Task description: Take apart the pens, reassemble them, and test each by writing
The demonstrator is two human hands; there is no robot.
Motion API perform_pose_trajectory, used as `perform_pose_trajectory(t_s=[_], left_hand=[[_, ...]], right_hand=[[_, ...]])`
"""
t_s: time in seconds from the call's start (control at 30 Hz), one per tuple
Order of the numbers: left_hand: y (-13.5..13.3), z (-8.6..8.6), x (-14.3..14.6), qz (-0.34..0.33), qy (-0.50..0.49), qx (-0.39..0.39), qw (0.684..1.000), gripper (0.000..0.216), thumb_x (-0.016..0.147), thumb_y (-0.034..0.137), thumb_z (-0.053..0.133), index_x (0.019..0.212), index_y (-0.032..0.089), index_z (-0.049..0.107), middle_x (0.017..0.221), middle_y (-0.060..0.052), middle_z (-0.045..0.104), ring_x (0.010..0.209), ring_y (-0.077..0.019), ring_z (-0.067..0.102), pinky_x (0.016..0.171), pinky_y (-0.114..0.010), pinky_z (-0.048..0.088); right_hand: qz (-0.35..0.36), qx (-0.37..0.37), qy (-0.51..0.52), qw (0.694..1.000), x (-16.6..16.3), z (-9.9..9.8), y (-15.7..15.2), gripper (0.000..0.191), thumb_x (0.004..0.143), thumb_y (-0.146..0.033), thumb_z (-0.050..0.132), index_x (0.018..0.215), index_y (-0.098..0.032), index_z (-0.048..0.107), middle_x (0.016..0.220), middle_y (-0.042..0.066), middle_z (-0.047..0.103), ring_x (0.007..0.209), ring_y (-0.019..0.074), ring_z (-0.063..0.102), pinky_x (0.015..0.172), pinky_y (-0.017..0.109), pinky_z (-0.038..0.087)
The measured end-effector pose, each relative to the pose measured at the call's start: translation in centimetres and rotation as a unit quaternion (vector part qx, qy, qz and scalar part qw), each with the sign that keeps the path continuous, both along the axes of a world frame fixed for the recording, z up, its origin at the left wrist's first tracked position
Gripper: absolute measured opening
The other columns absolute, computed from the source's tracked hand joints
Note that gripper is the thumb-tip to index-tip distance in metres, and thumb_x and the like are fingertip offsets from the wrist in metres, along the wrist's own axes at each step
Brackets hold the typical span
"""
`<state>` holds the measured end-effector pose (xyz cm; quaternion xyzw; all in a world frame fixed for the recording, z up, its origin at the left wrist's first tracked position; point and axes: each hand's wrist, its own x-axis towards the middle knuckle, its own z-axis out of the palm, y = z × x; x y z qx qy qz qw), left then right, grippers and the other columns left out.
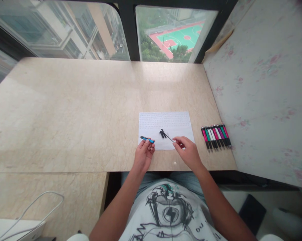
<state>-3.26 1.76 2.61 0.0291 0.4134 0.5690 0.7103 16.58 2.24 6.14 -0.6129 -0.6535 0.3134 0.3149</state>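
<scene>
In the head view my left hand (145, 154) is closed on a blue pen barrel (148, 140) with a dark clip end, held over the left edge of a sheet of paper. Between the fingertips of my right hand (187, 150) is a thin black pen refill (168, 137), slanting up and left over the paper. Small black pen parts (162, 134) lie on the sheet near the refill's far end. The paper (146, 127) carries rows of faint writing on its upper half.
Right of the paper, several click pens (215, 137) with pink, green, white and purple barrels lie in a row beside the floral wall (266, 90). A white cable (50, 192) loops at the lower left. Windows (176, 33) stand behind the stone-patterned tabletop (73, 110).
</scene>
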Motion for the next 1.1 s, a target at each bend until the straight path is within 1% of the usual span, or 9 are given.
perform_pose_trajectory(t_s=[0.1,0.23,0.5,0.6,0.7,0.8,0.97,1.1], left_hand=[[0.2,0.1,0.0,0.009,0.004,0.001,1.000,0.019,0.074,0.020,0.077,0.087,0.014,0.065,0.086,-0.003,0.068,0.068,-0.0064,0.060,0.060,-0.016,0.047],[0.2,0.2,0.2,0.018,0.014,0.000,1.000,0.018,0.075,0.022,0.076,0.087,0.014,0.064,0.085,-0.003,0.068,0.068,-0.0068,0.060,0.061,-0.016,0.048],[-0.1,0.5,-0.1,0.025,0.029,0.001,0.999,0.021,0.074,0.022,0.078,0.087,0.014,0.064,0.083,-0.003,0.068,0.067,-0.0067,0.061,0.062,-0.016,0.049],[-0.5,0.5,0.1,-0.001,0.046,0.014,0.999,0.021,0.074,0.023,0.078,0.087,0.014,0.065,0.084,-0.004,0.069,0.068,-0.0071,0.061,0.063,-0.016,0.048],[-0.9,0.3,0.5,-0.032,0.063,0.025,0.997,0.021,0.076,0.025,0.077,0.089,0.013,0.065,0.087,-0.005,0.069,0.070,-0.0077,0.062,0.065,-0.017,0.049],[-1.1,0.2,0.9,-0.042,0.066,0.024,0.997,0.022,0.076,0.026,0.077,0.091,0.014,0.066,0.087,-0.005,0.069,0.071,-0.0081,0.062,0.066,-0.018,0.049],[-1.0,0.2,1.3,-0.048,0.052,0.035,0.997,0.022,0.076,0.026,0.077,0.091,0.014,0.066,0.088,-0.004,0.069,0.072,-0.0080,0.063,0.067,-0.018,0.049],[-0.9,0.3,1.2,-0.060,0.058,0.041,0.996,0.024,0.076,0.026,0.077,0.093,0.014,0.066,0.090,-0.006,0.070,0.072,-0.0085,0.063,0.068,-0.018,0.050]], right_hand=[[0.014,0.011,0.013,1.000,0.1,1.2,-1.1,0.014,0.088,-0.025,0.056,0.087,-0.021,0.070,0.083,0.004,0.066,0.069,0.0156,0.060,0.066,0.028,0.051],[0.023,0.024,0.020,0.999,-0.5,2.0,-1.5,0.015,0.089,-0.022,0.056,0.088,-0.021,0.071,0.080,0.004,0.064,0.068,0.0148,0.060,0.063,0.026,0.051],[0.045,0.046,0.006,0.998,-1.0,1.8,-1.3,0.016,0.089,-0.018,0.056,0.088,-0.020,0.072,0.079,0.004,0.063,0.067,0.0140,0.060,0.062,0.026,0.049],[0.053,0.044,0.010,0.998,-1.4,1.7,-1.3,0.015,0.089,-0.018,0.057,0.088,-0.019,0.072,0.079,0.004,0.064,0.066,0.0140,0.060,0.062,0.026,0.050],[0.058,0.050,0.010,0.997,-1.9,1.3,-1.4,0.015,0.089,-0.018,0.058,0.094,-0.020,0.071,0.081,0.004,0.066,0.068,0.0146,0.061,0.063,0.025,0.050],[0.049,0.053,0.004,0.997,-2.3,1.0,-1.4,0.016,0.089,-0.019,0.058,0.099,-0.019,0.071,0.083,0.005,0.069,0.069,0.0150,0.062,0.064,0.025,0.050],[0.034,0.048,-0.002,0.998,-2.4,0.9,-1.3,0.018,0.090,-0.022,0.055,0.096,-0.019,0.072,0.085,0.006,0.073,0.067,0.0156,0.063,0.065,0.027,0.050],[0.004,0.014,0.025,1.000,-2.3,0.8,-1.0,0.019,0.088,-0.025,0.057,0.097,-0.019,0.073,0.086,0.006,0.075,0.068,0.0166,0.067,0.066,0.027,0.052]])
